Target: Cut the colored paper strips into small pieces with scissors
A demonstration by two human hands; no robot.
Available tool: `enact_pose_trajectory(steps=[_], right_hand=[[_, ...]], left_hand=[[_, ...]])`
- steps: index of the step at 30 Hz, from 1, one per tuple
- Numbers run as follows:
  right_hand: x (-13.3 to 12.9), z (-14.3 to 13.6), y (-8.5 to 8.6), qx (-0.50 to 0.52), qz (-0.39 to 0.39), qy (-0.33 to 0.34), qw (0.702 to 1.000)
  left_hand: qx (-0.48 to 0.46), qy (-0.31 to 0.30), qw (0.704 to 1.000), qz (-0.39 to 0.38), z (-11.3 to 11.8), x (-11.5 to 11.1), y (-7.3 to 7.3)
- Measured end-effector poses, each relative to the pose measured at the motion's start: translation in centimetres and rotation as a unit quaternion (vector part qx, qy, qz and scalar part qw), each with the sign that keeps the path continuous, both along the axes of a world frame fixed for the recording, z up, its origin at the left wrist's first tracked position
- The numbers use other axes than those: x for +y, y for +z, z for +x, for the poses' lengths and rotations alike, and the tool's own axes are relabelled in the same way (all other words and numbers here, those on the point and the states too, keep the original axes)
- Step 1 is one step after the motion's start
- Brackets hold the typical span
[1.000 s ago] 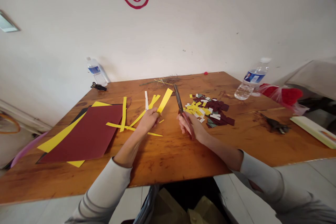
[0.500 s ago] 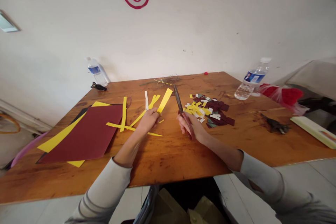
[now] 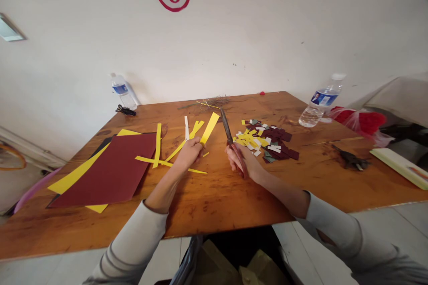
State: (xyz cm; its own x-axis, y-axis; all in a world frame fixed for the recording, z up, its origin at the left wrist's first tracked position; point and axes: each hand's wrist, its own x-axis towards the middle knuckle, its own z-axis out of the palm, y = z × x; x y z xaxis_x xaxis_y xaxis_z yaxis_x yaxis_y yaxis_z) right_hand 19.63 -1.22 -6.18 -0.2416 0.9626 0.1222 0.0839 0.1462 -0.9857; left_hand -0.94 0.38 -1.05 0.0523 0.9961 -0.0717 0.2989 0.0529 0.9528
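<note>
My left hand is closed on a yellow paper strip, which points up and to the right. In my right hand is a pair of scissors with reddish handles; the blades look closed and stand apart from the strip. A pile of small cut paper pieces in yellow, white, dark red and green lies right of the scissors. Loose yellow strips and a white strip lie around my left hand. At the left, a dark red sheet rests over yellow sheets.
A water bottle stands at the right, another bottle at the back left beside a black cable. A dark plug-like object and a pale box lie on the right. Thin wires lie near the wall.
</note>
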Motion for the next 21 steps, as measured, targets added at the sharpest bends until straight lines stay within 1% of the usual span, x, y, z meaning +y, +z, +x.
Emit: enact_pose_trajectory(steps=[3,7,13,17,21], right_hand=[[0.12,-0.07,-0.18,0.018,0.015,-0.001,1.0],[0.24,-0.16,-0.28,0.039,0.014,0.01,0.999],[0.05,-0.07,-0.02,0.03,-0.004,0.018,0.999],[0.13,-0.06,-0.06,0.041,0.001,0.018,0.999],[-0.01,-0.16,0.27,0.016,0.001,0.016,1.0]], left_hand=[[-0.003,-0.001,1.0,0.002,-0.04,0.09,-0.13],[0.001,0.001,1.0,-0.002,0.01,0.01,0.02],[0.005,0.009,1.0,-0.015,0.17,-0.15,0.39],[0.0,0.006,1.0,-0.015,0.21,-0.15,0.37],[0.0,0.008,1.0,-0.017,0.17,-0.11,0.24]])
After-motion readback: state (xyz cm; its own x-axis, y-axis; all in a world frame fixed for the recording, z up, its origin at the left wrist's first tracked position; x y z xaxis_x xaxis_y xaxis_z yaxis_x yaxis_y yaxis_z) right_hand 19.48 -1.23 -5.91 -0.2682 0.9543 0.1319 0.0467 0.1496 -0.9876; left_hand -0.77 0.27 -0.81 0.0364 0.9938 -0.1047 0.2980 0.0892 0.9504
